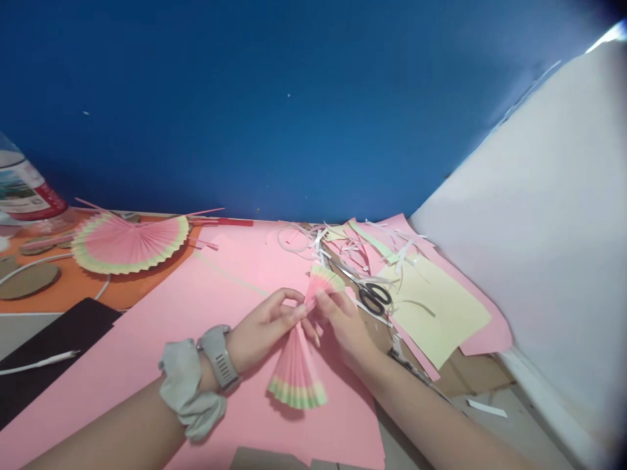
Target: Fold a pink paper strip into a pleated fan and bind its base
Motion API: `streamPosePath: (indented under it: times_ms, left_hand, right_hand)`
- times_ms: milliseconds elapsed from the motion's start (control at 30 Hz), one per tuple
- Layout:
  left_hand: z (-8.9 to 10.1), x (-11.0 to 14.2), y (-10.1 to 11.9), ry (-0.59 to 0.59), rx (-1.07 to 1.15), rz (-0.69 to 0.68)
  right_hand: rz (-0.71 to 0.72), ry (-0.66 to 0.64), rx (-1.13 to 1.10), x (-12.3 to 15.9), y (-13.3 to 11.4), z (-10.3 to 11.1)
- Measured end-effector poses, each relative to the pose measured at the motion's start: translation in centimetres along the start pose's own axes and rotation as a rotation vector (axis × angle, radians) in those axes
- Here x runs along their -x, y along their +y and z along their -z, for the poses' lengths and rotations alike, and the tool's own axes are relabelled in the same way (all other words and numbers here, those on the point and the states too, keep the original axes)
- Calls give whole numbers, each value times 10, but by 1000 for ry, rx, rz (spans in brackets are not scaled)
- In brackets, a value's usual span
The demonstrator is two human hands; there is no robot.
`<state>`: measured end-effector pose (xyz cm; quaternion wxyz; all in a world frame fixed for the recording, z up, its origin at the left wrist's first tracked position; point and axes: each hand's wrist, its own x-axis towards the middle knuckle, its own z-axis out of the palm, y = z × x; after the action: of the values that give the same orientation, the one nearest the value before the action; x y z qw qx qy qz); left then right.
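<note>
The left hand (264, 329) and right hand (347, 323) are pinching one pleated paper (297, 369) mid-length between their fingers, one spread fan (131, 245) lying left of them, one pair of scissors (373, 299) right.

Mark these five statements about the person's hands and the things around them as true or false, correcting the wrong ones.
1. The left hand and right hand both hold the pleated paper. True.
2. The pleated paper is pink all over. False: its ends are yellow and green.
3. A bottle is at the far left. True.
4. The scissors have yellow handles. False: the scissors have black handles.
</note>
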<state>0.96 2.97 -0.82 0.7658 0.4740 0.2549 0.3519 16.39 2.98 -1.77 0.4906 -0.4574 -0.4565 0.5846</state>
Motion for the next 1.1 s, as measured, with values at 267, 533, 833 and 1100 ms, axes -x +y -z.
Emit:
streamPosePath:
  times_ms: [267,533,833,1100]
  left_hand:
    - [3,-5,-8,63,19,-44]
    - [7,-6,-7,180,112,-10]
    - [12,-11,-8,240,149,-76]
    - [21,-17,-12,352,232,-180]
  right_hand:
    - [-33,-303,259,-25,-31,1]
    - [328,-142,1146,-112,-40,5]
    - [563,-180,1455,-127,-12,-18]
    - [838,-151,1459,-58,-48,-3]
